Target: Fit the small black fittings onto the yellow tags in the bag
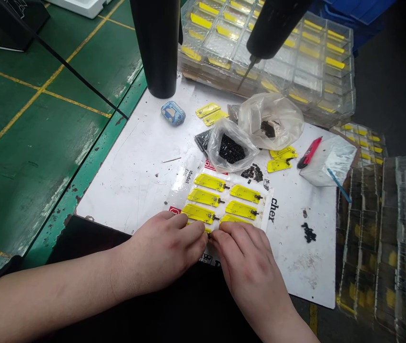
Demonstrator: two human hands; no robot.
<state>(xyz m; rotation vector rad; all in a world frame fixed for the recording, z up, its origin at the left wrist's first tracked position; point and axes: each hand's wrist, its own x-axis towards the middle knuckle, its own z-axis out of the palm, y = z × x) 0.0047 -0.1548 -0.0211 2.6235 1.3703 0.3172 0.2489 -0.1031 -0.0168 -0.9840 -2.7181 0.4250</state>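
Note:
My left hand (176,240) is closed at the front edge of the board, fingers pinched on a flat yellow piece (207,230) that is mostly hidden beneath them. Close beside it, my right hand (248,250) is also closed, its fingertips meeting at a small dark part at that piece's end. Just beyond the hands, several yellow pieces lie in two columns on a printed plastic sheet; one yellow piece (203,196) has a small dark fitting at its right end. An open clear bag (228,150) of tiny black parts stands behind them.
A second bag (270,121), a blue tin (173,113) and a red cutter (309,152) on a white block (328,159) lie around. Clear compartment boxes (296,66) are stacked behind. A black electric screwdriver (274,28) hangs above, near a black cylinder (158,47).

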